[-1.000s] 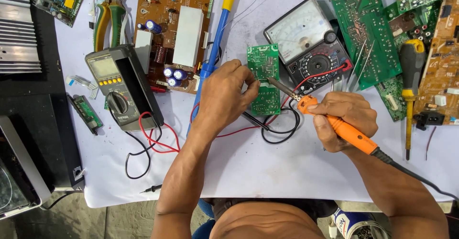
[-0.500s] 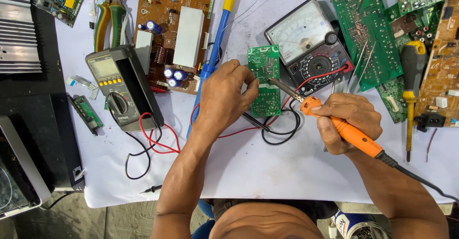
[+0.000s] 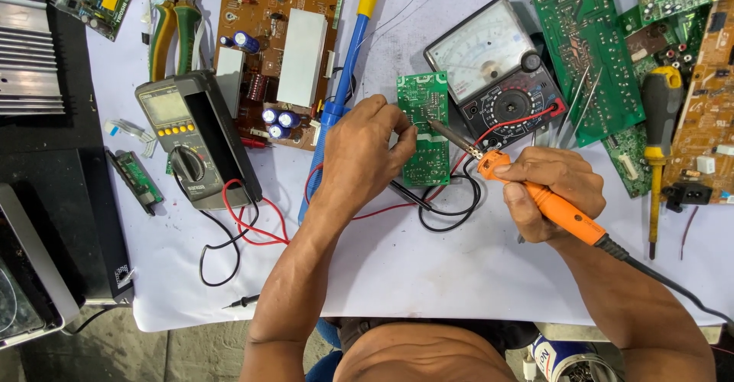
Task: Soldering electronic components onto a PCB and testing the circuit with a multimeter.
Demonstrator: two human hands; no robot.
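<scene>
While the right hand (image 3: 552,192) grips the orange soldering iron (image 3: 539,198), its tip sits close to the left hand (image 3: 365,155) fingers pinching the small green board (image 3: 426,126), maybe with solder wire; a slip burns them.

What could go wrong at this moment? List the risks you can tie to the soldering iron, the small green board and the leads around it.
1. The left hand pinches the small green board right beside the soldering iron tip, so the fingertips could get burned.
2. Red and black test leads loop just under the iron held by the right hand; the hot shaft might melt their insulation.
3. The board lies loose on the white sheet, so it may slide under pressure.
</scene>
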